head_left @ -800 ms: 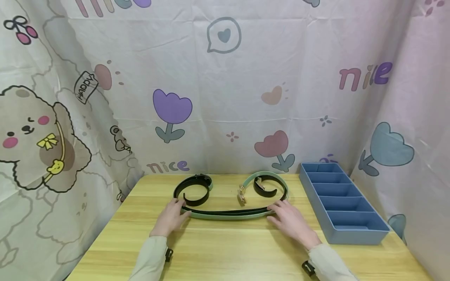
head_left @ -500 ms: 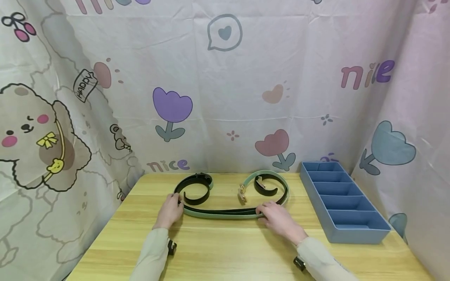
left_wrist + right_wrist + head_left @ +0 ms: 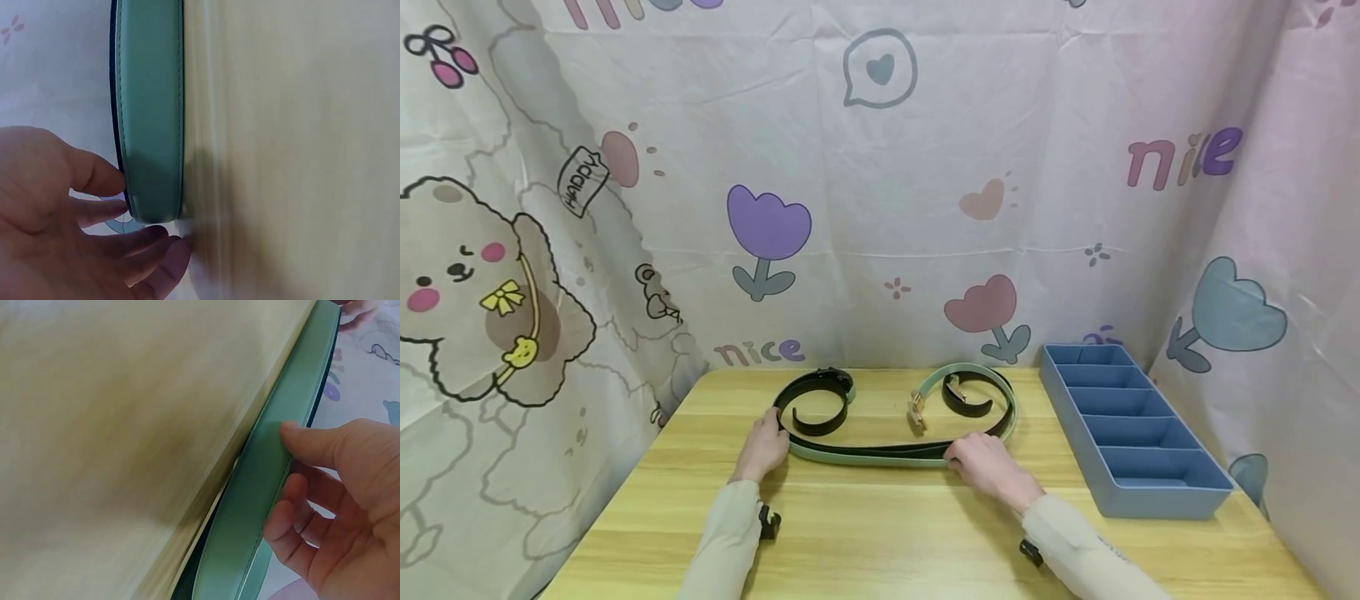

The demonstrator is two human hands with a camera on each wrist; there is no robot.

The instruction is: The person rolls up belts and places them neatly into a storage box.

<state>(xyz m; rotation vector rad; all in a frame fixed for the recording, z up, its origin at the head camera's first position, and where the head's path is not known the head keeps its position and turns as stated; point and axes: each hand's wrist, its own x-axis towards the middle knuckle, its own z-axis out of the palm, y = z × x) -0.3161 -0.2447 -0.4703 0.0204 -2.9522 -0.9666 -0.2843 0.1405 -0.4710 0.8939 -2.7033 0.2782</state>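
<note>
Long belts (image 3: 872,457), green on the outer face and dark on the inner, stand on edge on the table, layered together along the front. A dark loop (image 3: 818,430) curls at the left, with a dark buckle at its back. Gold-coloured buckles (image 3: 917,410) show by the right curl. At the left bend, my left hand (image 3: 763,446) holds the belt, its thumb at the upper edge in the left wrist view. My right hand (image 3: 988,465) pinches the front stretch right of the middle; its thumb presses the stitched green face (image 3: 262,469), with the other fingers bent at the edge.
On the right of the wooden table (image 3: 865,542) stands a blue-grey tray (image 3: 1157,507) divided into several compartments. A printed curtain (image 3: 880,167) hangs behind the table and along both sides.
My right hand has slid left along the front of the belts and now pinches them. My left hand has shifted slightly outward and up around the left bend.
</note>
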